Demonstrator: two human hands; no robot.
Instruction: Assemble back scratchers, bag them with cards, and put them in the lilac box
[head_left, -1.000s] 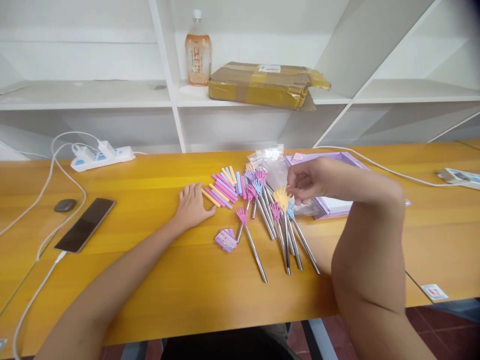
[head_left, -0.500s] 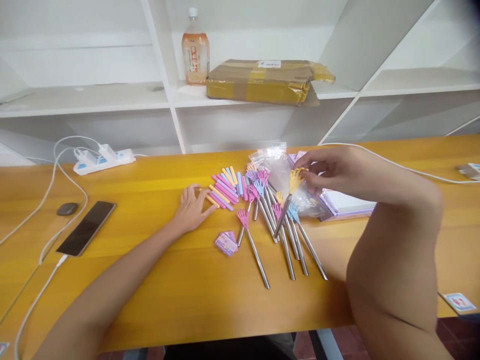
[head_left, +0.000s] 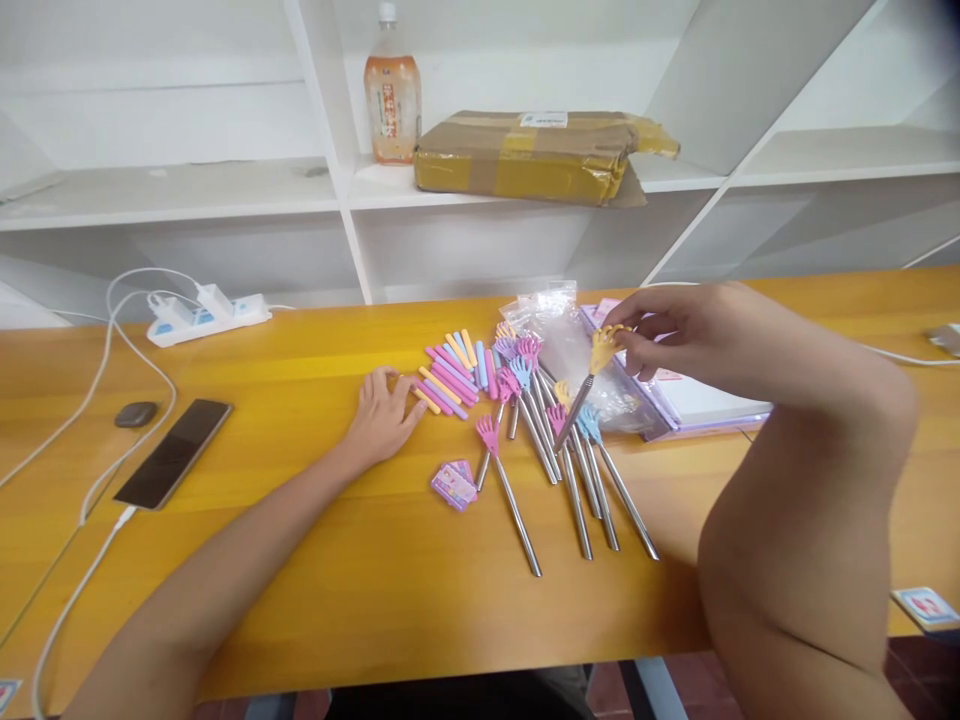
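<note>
Pinched by its head in my right hand (head_left: 660,330) is a yellow back scratcher (head_left: 602,352), a small hand shape on a metal rod that slants down to the left. Below it several more back scratchers with pink, blue, purple and yellow heads lie in a loose fan, one pink back scratcher (head_left: 513,505) nearest the front. My left hand (head_left: 381,415) rests on the table, fingers apart, its fingertips at the edge of a pile of coloured sticks (head_left: 454,375) in pink, yellow, blue and purple. A small stack of pink cards (head_left: 454,485) lies in front of the sticks.
Behind the scratchers are a clear plastic bag (head_left: 551,320) and a purple-edged box (head_left: 705,405). A phone (head_left: 174,455), cables and a power strip (head_left: 210,318) occupy the left. On the shelf stand a bottle (head_left: 392,105) and a taped carton (head_left: 525,160).
My right hand has shifted slightly right with the yellow back scratcher, whose rod now looks shorter. My left hand stays at the sticks.
</note>
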